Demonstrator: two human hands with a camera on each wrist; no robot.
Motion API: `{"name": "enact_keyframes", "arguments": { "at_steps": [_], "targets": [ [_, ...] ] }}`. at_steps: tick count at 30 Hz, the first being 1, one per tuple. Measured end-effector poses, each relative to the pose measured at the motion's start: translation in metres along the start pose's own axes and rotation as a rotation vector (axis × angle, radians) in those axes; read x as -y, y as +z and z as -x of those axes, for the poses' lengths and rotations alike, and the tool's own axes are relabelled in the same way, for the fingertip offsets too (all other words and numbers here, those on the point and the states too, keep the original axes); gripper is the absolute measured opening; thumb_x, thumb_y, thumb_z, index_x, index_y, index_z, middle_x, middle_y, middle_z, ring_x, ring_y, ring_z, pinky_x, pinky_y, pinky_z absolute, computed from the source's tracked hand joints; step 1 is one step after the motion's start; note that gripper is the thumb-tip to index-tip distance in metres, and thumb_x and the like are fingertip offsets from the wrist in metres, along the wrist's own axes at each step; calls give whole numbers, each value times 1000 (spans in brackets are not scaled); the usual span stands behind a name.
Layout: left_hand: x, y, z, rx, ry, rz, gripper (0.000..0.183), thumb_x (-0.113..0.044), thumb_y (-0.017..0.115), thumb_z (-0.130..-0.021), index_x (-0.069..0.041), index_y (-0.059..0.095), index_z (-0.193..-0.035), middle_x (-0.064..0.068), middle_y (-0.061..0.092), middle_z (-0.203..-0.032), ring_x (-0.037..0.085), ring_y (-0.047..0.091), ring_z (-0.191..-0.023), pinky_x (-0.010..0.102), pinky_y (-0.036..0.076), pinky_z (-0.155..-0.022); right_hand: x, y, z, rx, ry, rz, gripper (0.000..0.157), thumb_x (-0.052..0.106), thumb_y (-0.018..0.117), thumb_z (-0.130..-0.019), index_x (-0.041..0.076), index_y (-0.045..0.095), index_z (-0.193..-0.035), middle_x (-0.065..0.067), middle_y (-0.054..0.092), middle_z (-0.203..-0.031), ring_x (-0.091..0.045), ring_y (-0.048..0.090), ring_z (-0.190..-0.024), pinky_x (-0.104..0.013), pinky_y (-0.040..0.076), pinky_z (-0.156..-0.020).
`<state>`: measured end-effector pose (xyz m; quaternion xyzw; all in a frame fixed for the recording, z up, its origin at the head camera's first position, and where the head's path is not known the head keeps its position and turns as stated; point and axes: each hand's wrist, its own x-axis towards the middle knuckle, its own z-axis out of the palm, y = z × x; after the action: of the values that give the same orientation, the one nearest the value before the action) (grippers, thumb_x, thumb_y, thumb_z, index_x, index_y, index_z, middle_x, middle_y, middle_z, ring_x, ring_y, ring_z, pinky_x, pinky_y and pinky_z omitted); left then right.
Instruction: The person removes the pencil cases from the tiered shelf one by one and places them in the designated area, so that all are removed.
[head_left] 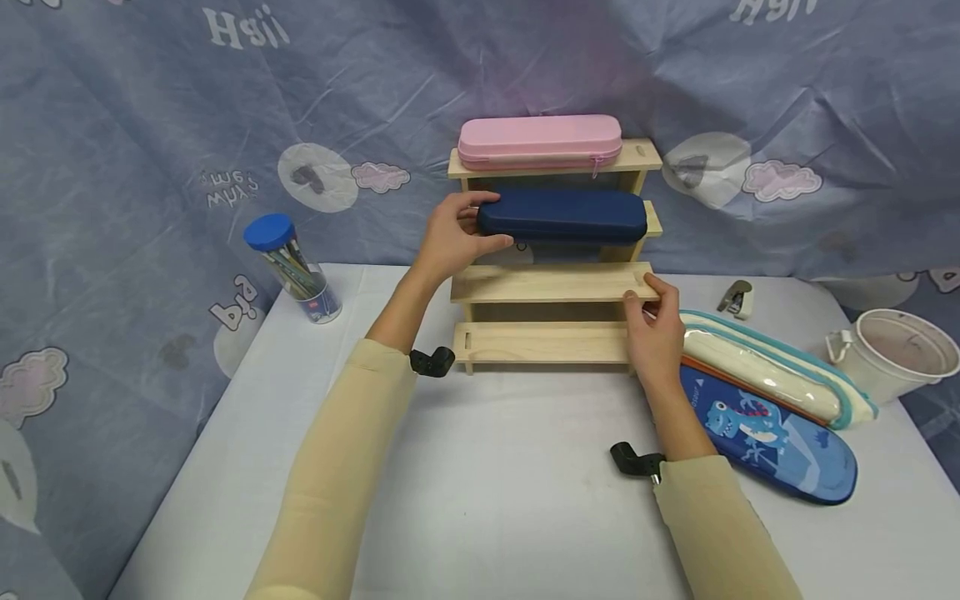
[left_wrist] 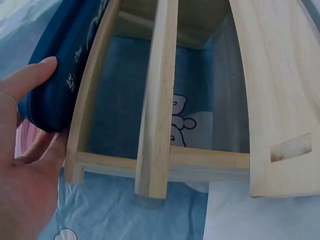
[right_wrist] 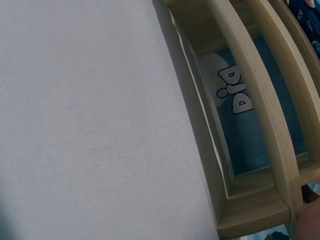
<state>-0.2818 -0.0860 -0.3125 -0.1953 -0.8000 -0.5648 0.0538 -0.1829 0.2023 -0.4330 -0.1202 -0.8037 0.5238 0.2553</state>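
My left hand (head_left: 455, 236) holds the left end of a dark blue pencil case (head_left: 562, 216), thumb at its front and fingers at its back. In the left wrist view the case (left_wrist: 62, 75) lies along the edge of a wooden shelf, with small white markings on its side. The stepped wooden rack (head_left: 551, 283) has several tiers, and the case is at the second tier from the top. My right hand (head_left: 656, 333) grips the right end of a lower tier. Only a sliver of that hand shows in the right wrist view. A pink pencil case (head_left: 540, 140) rests on the top tier.
Right of the rack lie a blue dinosaur case (head_left: 772, 437) and a clear pouch with teal trim (head_left: 765, 367). A stapler (head_left: 737, 298) and a white bucket (head_left: 892, 354) stand behind them. At the left is a blue-lidded pencil jar (head_left: 296, 271). Patterned cloth (head_left: 375, 83) hangs behind.
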Motion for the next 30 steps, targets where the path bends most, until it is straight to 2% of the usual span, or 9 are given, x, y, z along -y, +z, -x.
{"name": "enact_keyframes", "arguments": {
  "at_steps": [5,11,14,24,30],
  "targets": [
    [-1,-5,9,-26,5,55,60,-16,89,-69,-17,64,-124,5,48,-124,18,62,-99,27,52,-85,-1,0,1,-2,1,-1,49,48,54,-93,27,49,-137,-6,58,-109,-12,53,-103,-26,46,-91],
    [-21,-14,28,-58,28,84,57,-6,85,-72,-5,63,-124,11,49,-126,27,57,-105,35,49,-93,-3,1,-1,-4,-11,-14,49,48,55,-93,28,49,-137,-7,58,-112,-13,53,-104,-26,46,-91],
    [-25,-16,34,-72,37,65,56,-7,84,-73,-4,63,-125,12,50,-124,27,56,-107,33,48,-95,-3,1,-1,-6,-9,-17,48,49,55,-93,28,49,-137,-6,58,-112,-13,53,-103,-25,46,-91],
    [-18,-26,49,-110,-8,109,58,-7,86,-71,-5,64,-124,7,49,-131,25,50,-114,27,47,-96,-4,-1,0,-12,5,-5,50,50,54,-93,29,49,-137,-6,58,-113,-12,53,-104,-26,46,-93],
    [-16,-30,58,-154,21,139,56,-7,85,-71,-3,64,-123,8,50,-130,27,50,-114,30,46,-97,-5,-1,-1,2,17,-6,50,52,54,-93,31,48,-138,-6,58,-116,-11,53,-106,-26,46,-94]
  ]
}}
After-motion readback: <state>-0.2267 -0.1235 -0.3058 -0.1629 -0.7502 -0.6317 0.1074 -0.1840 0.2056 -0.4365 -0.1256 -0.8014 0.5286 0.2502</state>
